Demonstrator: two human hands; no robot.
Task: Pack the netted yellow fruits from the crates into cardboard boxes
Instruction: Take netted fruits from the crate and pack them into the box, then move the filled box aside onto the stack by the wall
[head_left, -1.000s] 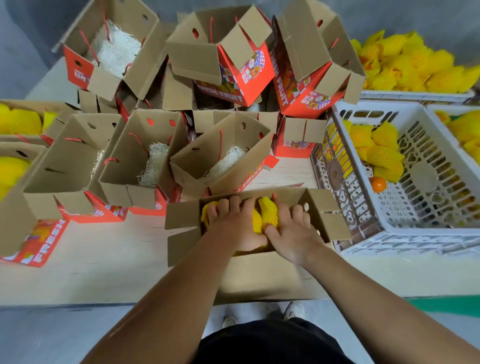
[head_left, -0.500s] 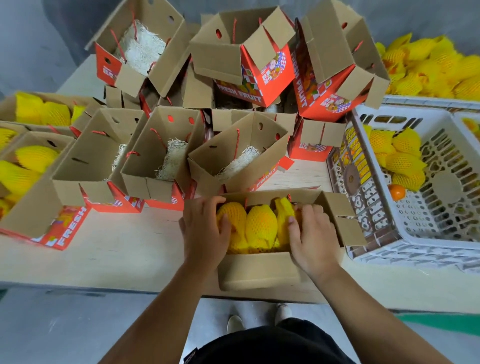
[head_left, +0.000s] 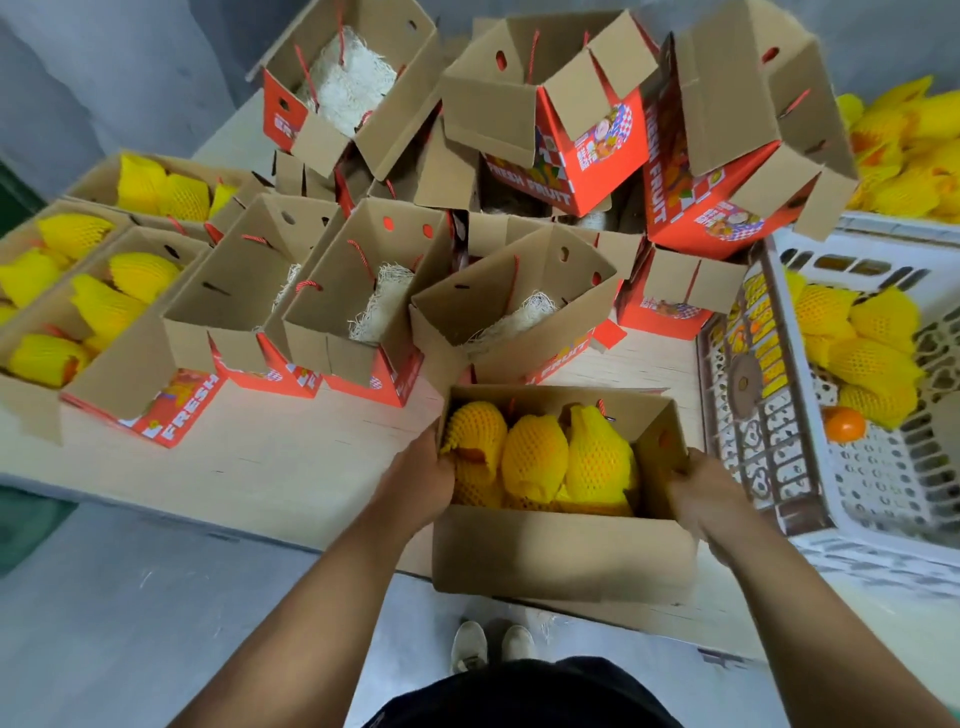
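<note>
At the table's (head_left: 270, 467) near edge, the left hand (head_left: 415, 480) grips the left wall of the cardboard box (head_left: 563, 551); the right hand (head_left: 709, 496) holds its right wall, fingers seemingly curled over the rim. Netted yellow fruits (head_left: 540, 457) fill it. Farther right, a white crate (head_left: 883, 499) holds more.

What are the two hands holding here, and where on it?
Both grip the near box of netted fruits: the left hand on its left end wall, the right hand on its right end wall.
</note>
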